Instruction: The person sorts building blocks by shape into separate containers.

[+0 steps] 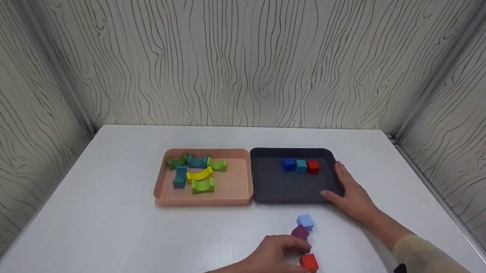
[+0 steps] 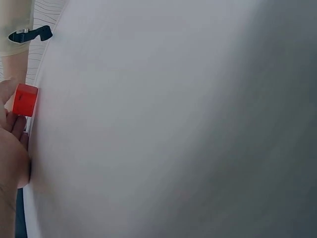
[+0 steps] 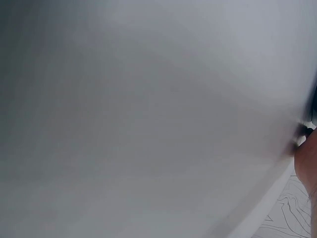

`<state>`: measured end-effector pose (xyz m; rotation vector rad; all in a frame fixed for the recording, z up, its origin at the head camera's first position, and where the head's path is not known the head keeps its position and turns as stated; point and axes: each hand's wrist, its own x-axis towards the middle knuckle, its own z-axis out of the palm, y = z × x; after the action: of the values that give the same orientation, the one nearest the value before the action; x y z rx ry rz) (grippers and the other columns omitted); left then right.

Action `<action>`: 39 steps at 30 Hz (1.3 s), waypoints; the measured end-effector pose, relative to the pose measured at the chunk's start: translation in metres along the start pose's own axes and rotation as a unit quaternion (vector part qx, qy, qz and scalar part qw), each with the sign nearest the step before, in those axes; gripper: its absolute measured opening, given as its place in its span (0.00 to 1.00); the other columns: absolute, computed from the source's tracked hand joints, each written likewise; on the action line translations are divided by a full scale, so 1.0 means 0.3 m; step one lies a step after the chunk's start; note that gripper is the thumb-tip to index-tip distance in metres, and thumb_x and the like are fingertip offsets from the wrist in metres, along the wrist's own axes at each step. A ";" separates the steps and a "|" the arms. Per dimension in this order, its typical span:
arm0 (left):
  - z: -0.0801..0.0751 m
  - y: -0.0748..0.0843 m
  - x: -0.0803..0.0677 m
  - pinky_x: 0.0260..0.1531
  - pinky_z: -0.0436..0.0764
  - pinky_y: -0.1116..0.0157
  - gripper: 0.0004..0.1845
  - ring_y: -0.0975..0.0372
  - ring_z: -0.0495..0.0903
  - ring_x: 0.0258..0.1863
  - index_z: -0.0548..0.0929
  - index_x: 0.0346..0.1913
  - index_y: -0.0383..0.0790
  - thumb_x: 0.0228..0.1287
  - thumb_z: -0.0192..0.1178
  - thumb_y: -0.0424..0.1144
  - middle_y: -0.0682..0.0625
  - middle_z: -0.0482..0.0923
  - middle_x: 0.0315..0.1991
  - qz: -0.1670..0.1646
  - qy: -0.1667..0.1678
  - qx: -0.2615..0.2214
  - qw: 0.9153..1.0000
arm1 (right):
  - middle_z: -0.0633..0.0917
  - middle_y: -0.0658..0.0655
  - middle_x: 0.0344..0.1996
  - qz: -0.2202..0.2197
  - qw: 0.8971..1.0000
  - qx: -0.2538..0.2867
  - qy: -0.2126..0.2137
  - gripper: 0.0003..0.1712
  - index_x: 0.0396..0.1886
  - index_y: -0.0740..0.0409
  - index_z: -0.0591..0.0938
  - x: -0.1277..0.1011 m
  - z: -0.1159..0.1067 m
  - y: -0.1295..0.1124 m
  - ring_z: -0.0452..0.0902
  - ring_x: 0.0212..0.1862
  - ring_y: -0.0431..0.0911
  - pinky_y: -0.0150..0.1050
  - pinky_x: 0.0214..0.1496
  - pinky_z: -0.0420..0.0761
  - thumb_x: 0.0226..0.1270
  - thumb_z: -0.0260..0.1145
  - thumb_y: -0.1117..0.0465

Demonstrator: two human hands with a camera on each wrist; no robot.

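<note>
My left hand [image 1: 270, 258] reaches over the table's near part, with thumb and fingers spread about a red cube [image 1: 308, 263]. The thumb tip lies close against the cube, while a gap shows between cube and index finger. In the left wrist view the same red cube [image 2: 25, 100] sits by the fingers. Just beyond the index finger is a purple cube [image 1: 300, 232], and behind it a light blue cube [image 1: 305, 222]. My right hand [image 1: 354, 197] holds the near right corner of a dark tray [image 1: 275, 189]. Inside lie a blue cube [image 1: 288, 164], a teal cube [image 1: 301, 166] and another red cube [image 1: 313, 167].
A pink tray [image 1: 237, 186] stands against the dark tray's left side. It holds several arch-shaped blocks, among them a yellow one [image 1: 199, 175] and a teal one [image 1: 179, 177]. Wood-patterned panels [image 1: 222, 58] close off the white table [image 1: 106, 235] at the back and sides.
</note>
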<state>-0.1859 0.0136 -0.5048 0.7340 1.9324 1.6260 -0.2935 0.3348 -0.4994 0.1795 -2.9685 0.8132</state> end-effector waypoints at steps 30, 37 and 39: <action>0.010 0.003 0.003 0.59 0.78 0.70 0.19 0.73 0.79 0.48 0.91 0.54 0.57 0.63 0.77 0.34 0.69 0.85 0.45 -0.015 0.008 0.033 0.999 | 0.45 0.65 0.86 -0.007 1.000 0.000 0.007 0.64 0.88 0.61 0.46 0.005 0.007 0.004 0.42 0.84 0.68 0.69 0.80 0.51 0.71 0.67 0.31; 0.009 0.002 0.002 0.58 0.78 0.71 0.18 0.73 0.79 0.48 0.91 0.54 0.56 0.64 0.77 0.34 0.68 0.86 0.45 -0.006 0.007 0.026 1.000 | 0.46 0.65 0.86 -0.014 1.000 -0.001 0.011 0.63 0.87 0.61 0.46 0.002 0.005 0.008 0.43 0.84 0.67 0.68 0.80 0.51 0.72 0.67 0.32; 0.010 0.001 0.002 0.58 0.78 0.71 0.18 0.73 0.80 0.47 0.91 0.54 0.55 0.63 0.77 0.34 0.68 0.86 0.45 -0.002 0.008 0.024 1.000 | 0.46 0.65 0.86 -0.018 1.000 0.000 0.014 0.63 0.87 0.62 0.46 0.002 0.005 0.009 0.43 0.84 0.67 0.67 0.81 0.52 0.72 0.68 0.33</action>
<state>-0.1844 0.0160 -0.5051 0.7373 1.9894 1.5916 -0.2945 0.3363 -0.5021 0.2185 -2.9299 0.8038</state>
